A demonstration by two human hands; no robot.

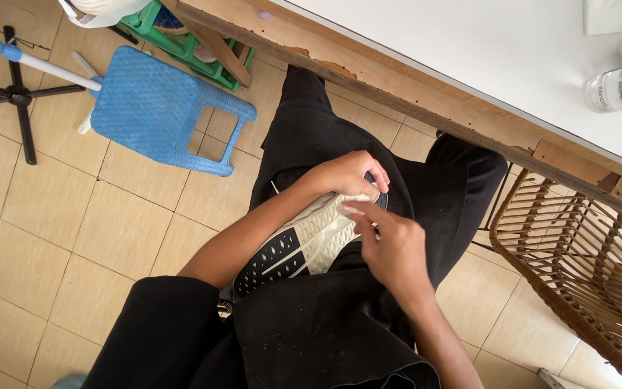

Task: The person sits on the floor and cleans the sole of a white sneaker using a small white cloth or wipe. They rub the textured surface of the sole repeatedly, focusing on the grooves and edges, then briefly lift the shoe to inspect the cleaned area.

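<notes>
A sports shoe (304, 245) lies sole-up across my lap, its sole white at the toe and black with white marks at the heel. My left hand (343, 173) is closed over the toe end and holds the shoe in place. My right hand (390, 248) rests on the white part of the sole, its index finger stretched along the edge near the toe. I cannot tell whether the right fingers pinch anything. My legs are in black trousers (325, 331).
A blue plastic stool (156, 108) stands on the tiled floor at the left, next to a black stand (16, 94). A wooden-edged white table (469, 57) with a clear bottle (620, 86) runs overhead; a wicker chair (577, 259) sits at right.
</notes>
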